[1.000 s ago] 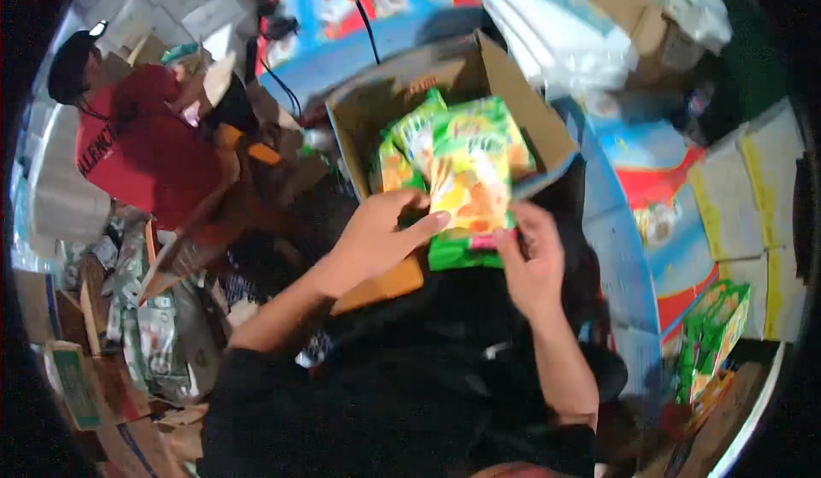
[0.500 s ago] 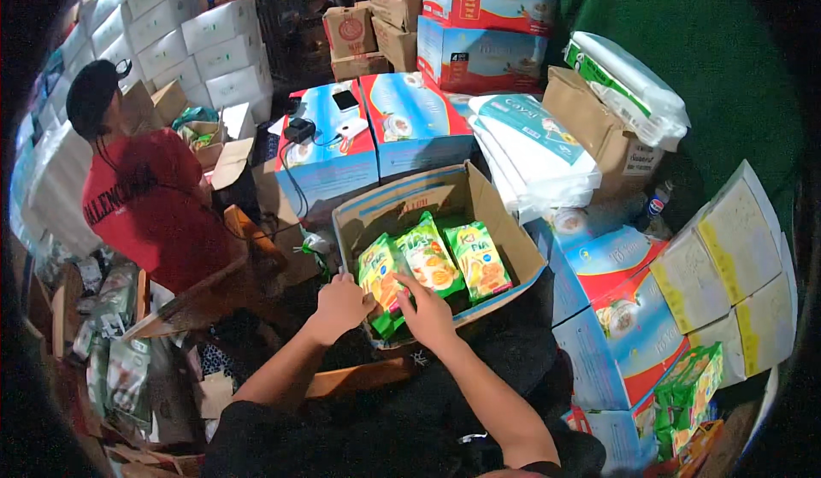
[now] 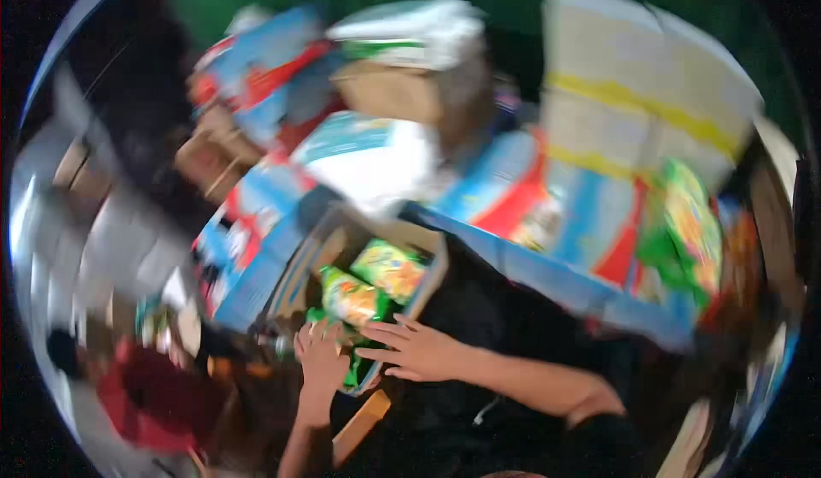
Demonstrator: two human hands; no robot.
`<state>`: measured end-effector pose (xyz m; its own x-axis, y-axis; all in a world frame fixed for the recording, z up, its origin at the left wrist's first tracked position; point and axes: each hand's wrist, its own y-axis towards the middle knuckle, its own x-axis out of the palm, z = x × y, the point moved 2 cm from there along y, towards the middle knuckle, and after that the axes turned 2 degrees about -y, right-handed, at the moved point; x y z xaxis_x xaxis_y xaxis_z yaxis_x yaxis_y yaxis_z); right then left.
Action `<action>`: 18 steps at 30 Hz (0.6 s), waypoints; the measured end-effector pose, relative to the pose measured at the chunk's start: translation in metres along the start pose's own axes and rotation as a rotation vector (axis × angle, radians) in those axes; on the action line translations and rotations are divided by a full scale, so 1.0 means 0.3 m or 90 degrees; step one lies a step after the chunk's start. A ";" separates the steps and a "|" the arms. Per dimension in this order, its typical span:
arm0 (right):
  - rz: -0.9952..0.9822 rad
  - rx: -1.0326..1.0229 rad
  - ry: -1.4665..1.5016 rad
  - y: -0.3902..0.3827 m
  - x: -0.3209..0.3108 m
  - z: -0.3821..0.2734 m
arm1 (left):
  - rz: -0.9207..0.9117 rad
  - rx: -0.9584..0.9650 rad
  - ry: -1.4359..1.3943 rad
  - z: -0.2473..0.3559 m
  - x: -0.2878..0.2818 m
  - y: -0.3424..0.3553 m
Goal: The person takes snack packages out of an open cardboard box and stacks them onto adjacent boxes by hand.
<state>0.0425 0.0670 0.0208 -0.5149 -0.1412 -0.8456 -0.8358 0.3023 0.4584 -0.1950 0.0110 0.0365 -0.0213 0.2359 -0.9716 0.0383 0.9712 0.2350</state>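
Note:
An open cardboard box [image 3: 434,266] sits in front of me, with green snack packets inside. Two packets show most: one with orange food printed on it [image 3: 349,297] and a yellow-green one [image 3: 389,270] beyond it. More green packaging is partly covered by my hands at the near end. My left hand [image 3: 321,360] lies over the near left corner, its fingers loosely extended against the green packaging. Over the near right side, my right hand [image 3: 416,351] has its fingers spread, holding nothing, with the fingertips close to the packets. The picture is smeared by motion, so exact contact is unclear.
Blue-and-red cartons [image 3: 513,200] line the far right side, with a green packet stack [image 3: 688,230] at their end. White plastic-wrapped packs [image 3: 368,157] lie beyond the box. Pale cartons with yellow bands [image 3: 637,93] stand behind. A person in red [image 3: 162,397] is at left.
The view has swung to the right, shifting the box and the person lower and leftward. My right hand's fingers have spread apart, and my left hand now lies flatter over the box's corner.

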 end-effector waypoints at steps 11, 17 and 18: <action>0.869 0.202 -0.480 -0.775 -0.871 -0.012 | -0.204 0.736 -0.242 0.758 0.225 0.357; 0.946 0.565 -0.551 -1.061 -0.912 0.080 | -0.329 0.650 -0.154 0.881 0.257 0.340; 0.997 0.577 -0.374 -1.071 -0.902 0.123 | -0.318 0.647 -0.151 0.868 0.255 0.341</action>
<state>0.4574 0.0428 0.0922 -0.3193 0.9453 0.0664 0.6896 0.1837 0.7005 0.0676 0.1200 -0.0215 -0.0763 -0.2831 -0.9561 0.8664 0.4557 -0.2041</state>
